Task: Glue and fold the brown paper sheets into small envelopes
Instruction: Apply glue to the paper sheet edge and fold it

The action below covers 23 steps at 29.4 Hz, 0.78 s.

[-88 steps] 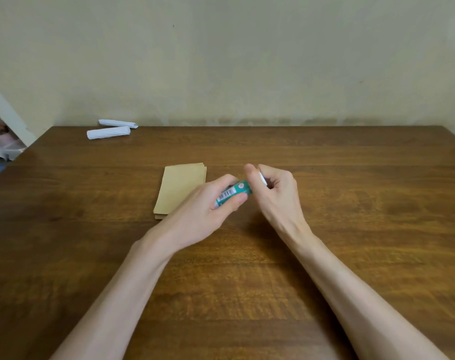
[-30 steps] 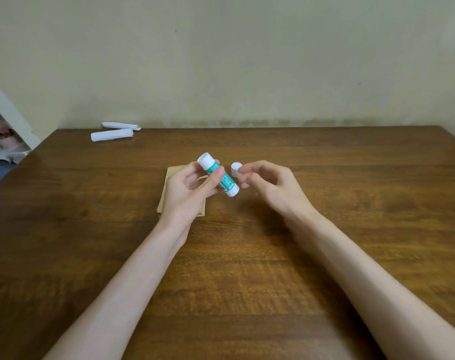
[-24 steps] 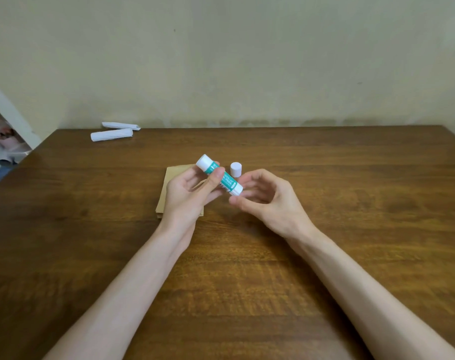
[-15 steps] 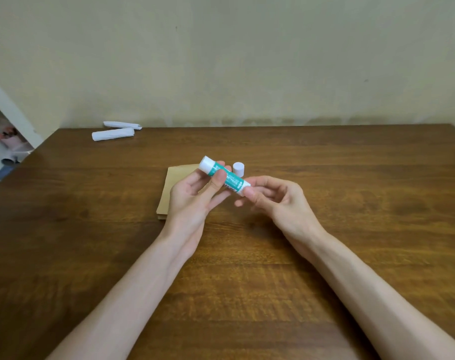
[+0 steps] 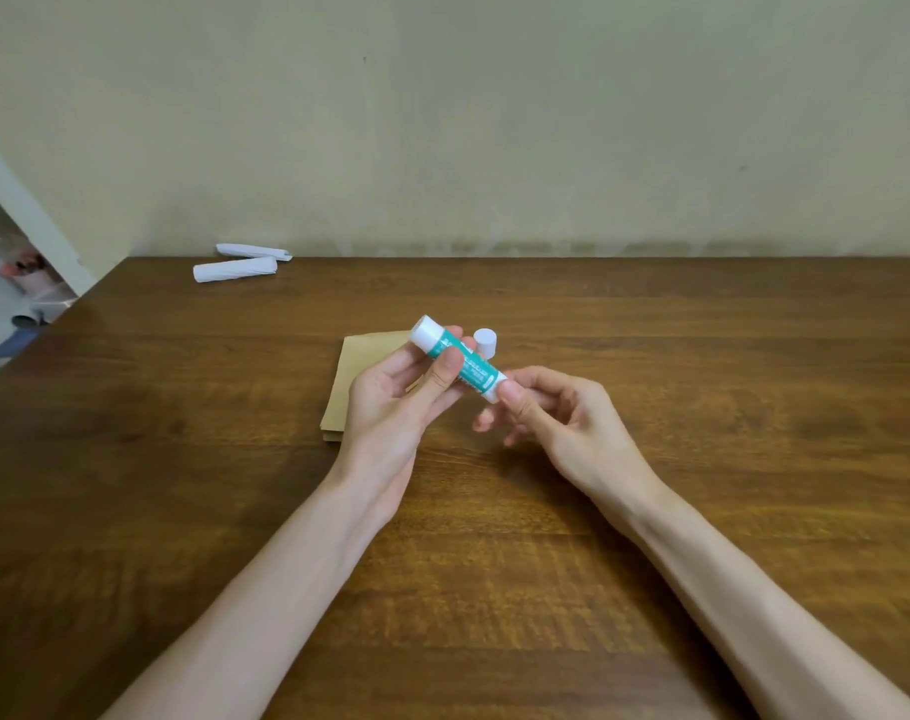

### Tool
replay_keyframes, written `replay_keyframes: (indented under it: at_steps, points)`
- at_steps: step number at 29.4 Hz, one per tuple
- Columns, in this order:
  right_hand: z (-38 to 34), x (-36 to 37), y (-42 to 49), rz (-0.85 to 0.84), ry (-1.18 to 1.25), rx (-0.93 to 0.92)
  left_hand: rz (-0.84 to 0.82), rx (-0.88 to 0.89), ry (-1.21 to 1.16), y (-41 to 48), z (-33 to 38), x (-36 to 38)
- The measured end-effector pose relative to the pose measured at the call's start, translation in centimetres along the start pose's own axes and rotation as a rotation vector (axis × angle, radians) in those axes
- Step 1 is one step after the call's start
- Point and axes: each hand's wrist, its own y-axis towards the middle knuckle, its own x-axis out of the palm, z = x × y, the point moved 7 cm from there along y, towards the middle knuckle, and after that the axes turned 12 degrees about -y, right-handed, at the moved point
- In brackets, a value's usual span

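Above the grained wooden table [image 5: 702,356], your left hand [image 5: 390,407] grips the smooth teal-and-white glue stick [image 5: 460,363] round its tilted cylindrical barrel, and your right hand [image 5: 562,423] pinches its white lower end. The small white cap [image 5: 485,343] stands on the wood just behind. The flat, matte brown paper sheets [image 5: 359,371] lie stacked beneath your left hand, partly hidden.

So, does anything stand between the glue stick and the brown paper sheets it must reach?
Nothing visible does. The left hand grips the glue stick by the right edge of the brown paper sheets; the right hand pinches its near end. The white cap stands on the table, right of the sheets.
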Motion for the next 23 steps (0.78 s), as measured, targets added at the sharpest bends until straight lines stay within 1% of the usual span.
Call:
replay_keyframes:
  at_steps: [2,6,7,11,13,16,18,23]
  points:
    - [-0.1,-0.1,0.0,0.026,-0.020,-0.037,0.003,0.001,0.001,-0.1,0.0,0.0]
    - [-0.1,-0.6,-0.1,0.150,-0.028,-0.054,-0.014,-0.002,0.006,-0.2,-0.2,0.3]
    - [-0.1,-0.5,-0.2,0.134,-0.035,-0.056,-0.016,-0.003,0.005,-0.3,-0.3,0.3]
    - [0.1,0.6,-0.2,-0.051,-0.019,-0.002,-0.028,-0.019,0.006,-0.1,-0.2,0.2]
    - [-0.1,0.3,-0.1,-0.026,-0.049,-0.008,-0.023,-0.031,-0.011,0.0,-0.3,0.0]
    - [-0.2,-0.6,0.0,0.086,-0.038,-0.016,-0.013,-0.033,-0.020,0.1,-0.4,-0.1]
    - [0.0,-0.7,0.0,0.114,-0.036,-0.020,-0.013,-0.032,-0.017,0.1,-0.4,-0.2]
    - [-0.2,-0.1,-0.2,-0.042,-0.093,-0.023,-0.034,-0.034,0.010,0.1,-0.5,-0.1]
